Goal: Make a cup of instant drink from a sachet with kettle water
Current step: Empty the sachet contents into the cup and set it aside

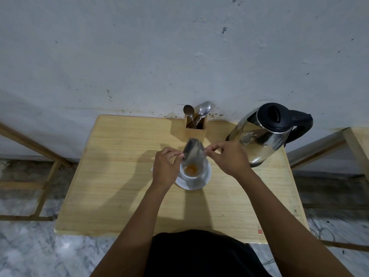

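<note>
Person observed with both forearms bare, no sleeve, watch or ring visible on the left hand (164,168) or right hand (229,156), and a plain black garment (201,254) covering the torso at the near edge of the wooden table (119,186).

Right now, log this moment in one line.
both hands tip sachet | powder in cup | kettle idle

The silvery sachet (193,150) is tipped mouth-down over the white cup (191,172), which holds orange powder (191,168). The steel kettle (263,132), black-lidded, stands at the table's (119,176) far right corner.
</note>
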